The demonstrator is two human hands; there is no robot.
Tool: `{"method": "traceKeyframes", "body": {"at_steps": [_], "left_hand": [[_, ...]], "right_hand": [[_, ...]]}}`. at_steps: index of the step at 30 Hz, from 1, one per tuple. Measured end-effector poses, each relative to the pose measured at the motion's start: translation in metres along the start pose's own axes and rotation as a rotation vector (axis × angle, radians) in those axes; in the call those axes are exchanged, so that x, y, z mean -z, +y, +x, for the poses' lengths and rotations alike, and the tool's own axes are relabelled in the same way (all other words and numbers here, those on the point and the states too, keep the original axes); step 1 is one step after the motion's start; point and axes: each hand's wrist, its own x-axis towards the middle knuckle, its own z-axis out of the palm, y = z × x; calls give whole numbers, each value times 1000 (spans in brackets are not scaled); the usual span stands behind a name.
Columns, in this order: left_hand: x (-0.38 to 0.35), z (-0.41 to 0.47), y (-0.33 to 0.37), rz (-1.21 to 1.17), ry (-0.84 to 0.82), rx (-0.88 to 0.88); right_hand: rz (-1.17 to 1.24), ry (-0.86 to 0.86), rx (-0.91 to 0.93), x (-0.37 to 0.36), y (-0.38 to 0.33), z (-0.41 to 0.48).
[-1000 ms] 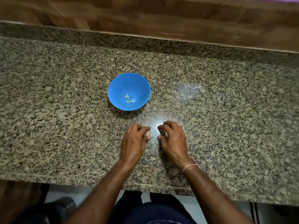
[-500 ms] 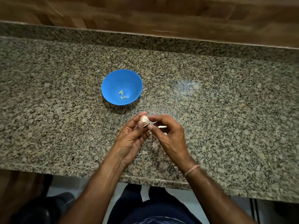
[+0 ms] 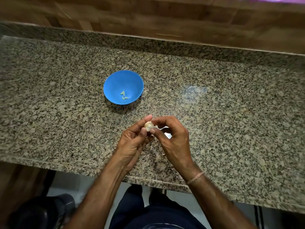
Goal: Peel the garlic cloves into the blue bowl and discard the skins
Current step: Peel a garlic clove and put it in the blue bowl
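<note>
Step in hand: peeling. At frame centre, left hand (image 3: 132, 142) and right hand (image 3: 171, 138) both pinch the garlic (image 3: 149, 126). Next move likely requires stripping skin, then dropping the clove into the blue bowl (image 3: 115, 81).

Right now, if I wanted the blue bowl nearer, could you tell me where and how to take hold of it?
Probably the near rim of the blue bowl, from above, thumb inside, fingers outside. It stands upright and open, rim bare all round, and the peeled cloves lie low in the bottom. Left hand and right hand both hold the garlic, so free one first.
</note>
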Motion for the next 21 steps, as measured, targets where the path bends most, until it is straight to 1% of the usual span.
{"method": "traceKeyframes", "body": {"at_steps": [3, 7, 11, 16, 21], "left_hand": [[0, -1, -2, 60, -6, -23], [0, -4, 0, 232, 19, -131], [-2, -9, 5, 360, -12, -199], [1, -8, 2, 447, 2, -195], [7, -6, 0, 478, 57, -144]], "right_hand": [[10, -8, -15, 3, -1, -1], [18, -21, -33, 6, -6, -2], [61, -69, -91, 9, -5, -2], [-5, -51, -107, 5, 2, -4], [-24, -147, -171, 2, 16, -3]]}}
